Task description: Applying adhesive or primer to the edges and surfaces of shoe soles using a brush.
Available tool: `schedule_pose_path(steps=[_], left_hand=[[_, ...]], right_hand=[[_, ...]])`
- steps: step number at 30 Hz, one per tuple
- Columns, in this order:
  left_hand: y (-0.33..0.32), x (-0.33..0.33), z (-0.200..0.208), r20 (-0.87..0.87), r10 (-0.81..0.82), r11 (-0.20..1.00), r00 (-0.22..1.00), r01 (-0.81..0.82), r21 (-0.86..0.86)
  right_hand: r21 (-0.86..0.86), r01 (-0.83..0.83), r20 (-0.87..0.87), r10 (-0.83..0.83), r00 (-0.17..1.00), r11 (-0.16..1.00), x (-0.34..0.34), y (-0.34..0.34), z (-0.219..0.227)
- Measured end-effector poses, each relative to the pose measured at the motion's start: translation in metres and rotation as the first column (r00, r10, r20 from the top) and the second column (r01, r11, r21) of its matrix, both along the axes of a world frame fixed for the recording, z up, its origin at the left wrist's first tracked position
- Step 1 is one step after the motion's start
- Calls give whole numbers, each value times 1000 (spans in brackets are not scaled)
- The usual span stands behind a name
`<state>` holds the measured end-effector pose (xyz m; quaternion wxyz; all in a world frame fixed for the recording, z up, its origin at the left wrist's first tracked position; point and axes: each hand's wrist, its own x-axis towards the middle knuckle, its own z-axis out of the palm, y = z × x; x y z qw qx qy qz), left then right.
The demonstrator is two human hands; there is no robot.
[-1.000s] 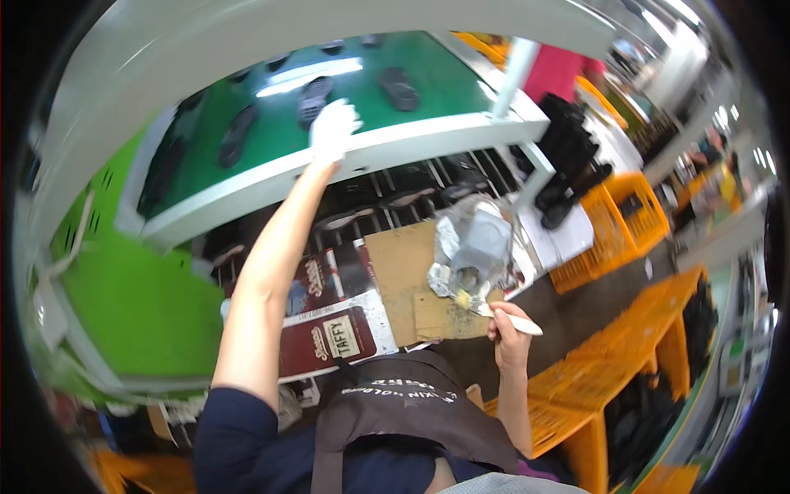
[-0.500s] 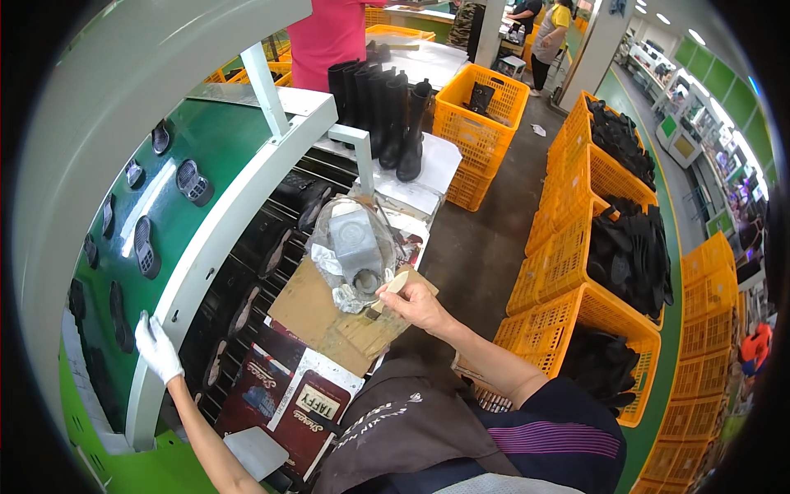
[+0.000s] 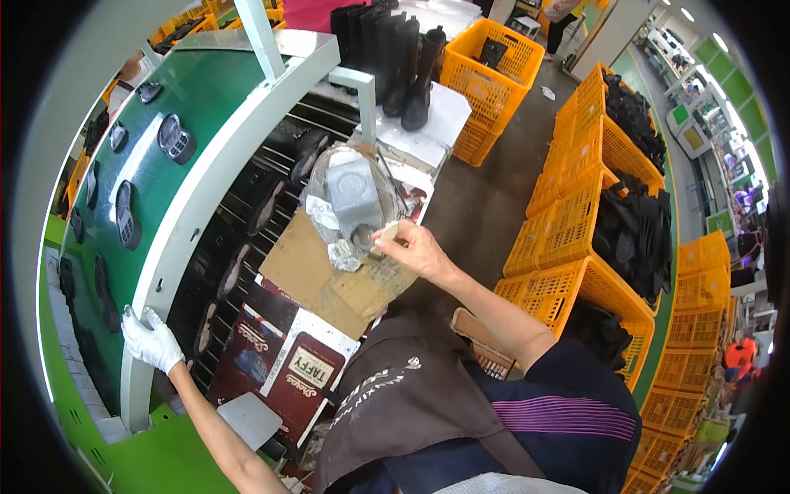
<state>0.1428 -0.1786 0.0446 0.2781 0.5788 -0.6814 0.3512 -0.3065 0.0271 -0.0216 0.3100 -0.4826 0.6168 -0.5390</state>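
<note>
My bare right hand (image 3: 418,249) is closed in a pinch around a small brush with a pale handle (image 3: 389,232); its lower end is mostly hidden by the fingers. It is beside the round mouth of a grey metal container (image 3: 352,191), which is wrapped in crumpled clear plastic and stands on a stained cardboard sheet (image 3: 309,276). My left hand (image 3: 153,340), in a white glove, rests with fingers outstretched against the pale metal frame (image 3: 188,218). Beyond that frame, several dark shoe soles (image 3: 127,216) lie spaced out on a green conveyor belt (image 3: 218,95).
Black shoes (image 3: 233,272) line a roller rack under the frame. Black boots (image 3: 420,82) stand on a white surface ahead. Stacked yellow crates (image 3: 539,296) holding black boot parts run along my right; another crate stack (image 3: 494,70) is ahead. Dark red printed boxes (image 3: 311,379) lie nearby.
My view has shifted, so the belt and crates sit higher in the picture. My left hand has slid nearer along the frame. My right hand has drawn closer to the container's mouth, still holding the brush.
</note>
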Motion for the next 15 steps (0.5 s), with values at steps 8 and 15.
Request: schedule_pose_path(steps=[8,15], left_hand=[[-12,-1,-18,1,13,993,1000,-13,-118],[-16,6,-25,58,73,980,996,-61,-191]], right_hand=[[62,16,96,-22,995,998,-11,-16,-6],[116,-25,-76,34,997,993,-23,-31,-12]])
